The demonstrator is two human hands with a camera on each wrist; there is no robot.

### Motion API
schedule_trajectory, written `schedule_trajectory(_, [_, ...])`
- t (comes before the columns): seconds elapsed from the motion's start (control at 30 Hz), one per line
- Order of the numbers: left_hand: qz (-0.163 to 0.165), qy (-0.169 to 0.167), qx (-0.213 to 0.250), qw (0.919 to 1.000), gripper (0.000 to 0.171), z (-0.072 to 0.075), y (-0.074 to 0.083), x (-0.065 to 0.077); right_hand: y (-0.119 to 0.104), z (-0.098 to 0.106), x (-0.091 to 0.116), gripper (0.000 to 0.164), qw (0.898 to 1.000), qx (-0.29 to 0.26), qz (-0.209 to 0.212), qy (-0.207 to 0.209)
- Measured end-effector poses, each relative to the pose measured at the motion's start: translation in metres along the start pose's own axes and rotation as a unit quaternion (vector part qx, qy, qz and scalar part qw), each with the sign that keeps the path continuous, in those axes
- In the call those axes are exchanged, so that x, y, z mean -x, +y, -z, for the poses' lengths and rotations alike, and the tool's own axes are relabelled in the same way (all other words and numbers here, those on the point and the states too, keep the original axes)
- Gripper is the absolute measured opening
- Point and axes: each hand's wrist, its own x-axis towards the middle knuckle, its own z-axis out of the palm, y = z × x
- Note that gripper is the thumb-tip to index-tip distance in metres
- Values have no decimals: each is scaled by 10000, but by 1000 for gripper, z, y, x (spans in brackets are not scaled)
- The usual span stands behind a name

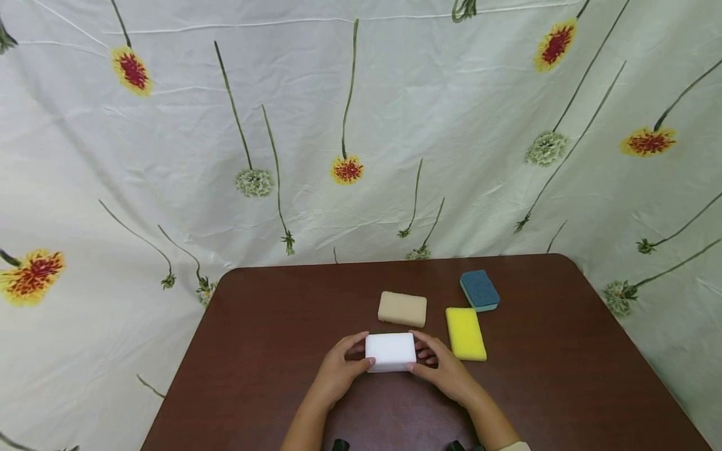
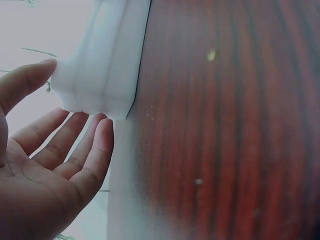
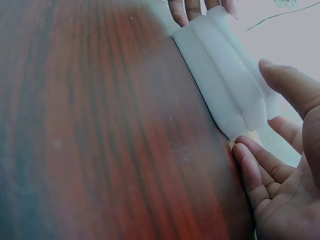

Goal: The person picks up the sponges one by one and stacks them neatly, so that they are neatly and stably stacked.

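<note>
A stack of white sponges point(image 1: 390, 351) lies on the table, its layers showing as seams along the side in the left wrist view. At its left end, my left hand point(image 1: 337, 371) has the thumb on the near corner and fingertips along the end face. My right hand point(image 1: 445, 374) holds the opposite end, thumb at the near corner and index finger at the far one. In the right wrist view the stack point(image 3: 220, 75) sits flat on the wood, with the right hand's lower fingers close to the tabletop.
Just behind the stack lies a beige sponge point(image 1: 402, 309). A yellow sponge point(image 1: 465, 334) is to the right of it, touching or near a blue sponge point(image 1: 479, 290) farther back. The dark brown table point(image 1: 271, 351) meets a flowered cloth point(image 1: 316, 113) at its far edge.
</note>
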Motion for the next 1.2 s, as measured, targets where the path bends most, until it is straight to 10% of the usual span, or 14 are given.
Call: schedule_trajectory(1.2, [107, -204, 333, 9992, 58, 1, -5, 4, -9, 6, 8, 61, 9959, -774, -5, 462])
